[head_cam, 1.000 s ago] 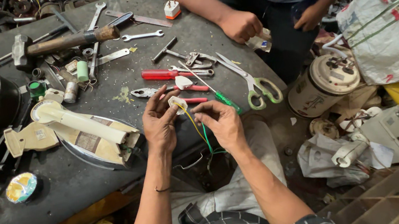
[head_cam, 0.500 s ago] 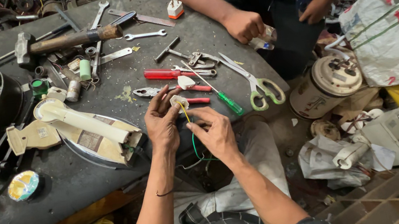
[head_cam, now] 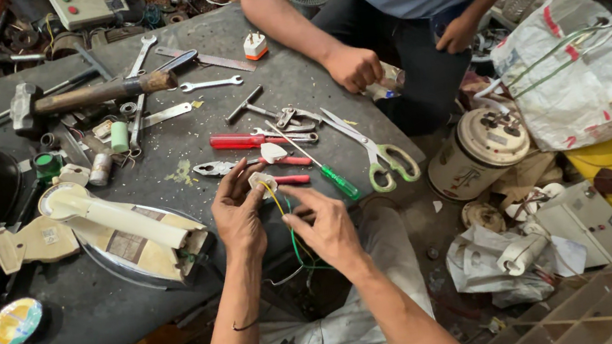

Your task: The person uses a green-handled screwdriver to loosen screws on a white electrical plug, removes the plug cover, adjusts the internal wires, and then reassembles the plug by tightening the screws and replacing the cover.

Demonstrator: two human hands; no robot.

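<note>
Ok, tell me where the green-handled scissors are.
Head view: the green-handled scissors lie near the table's right edge, just right of the green screwdriver.

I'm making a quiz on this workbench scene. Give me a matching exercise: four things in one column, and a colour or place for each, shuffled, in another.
Things:
1. scissors
2. hammer
3. small plug part
4. screwdriver

Colour or place:
A. in the left hand fingers
B. green handles, near the table's right edge
C. wooden handle, far left of the table
D. green handle, right of the held part

Pairs: 1-B, 2-C, 3-A, 4-D
</note>
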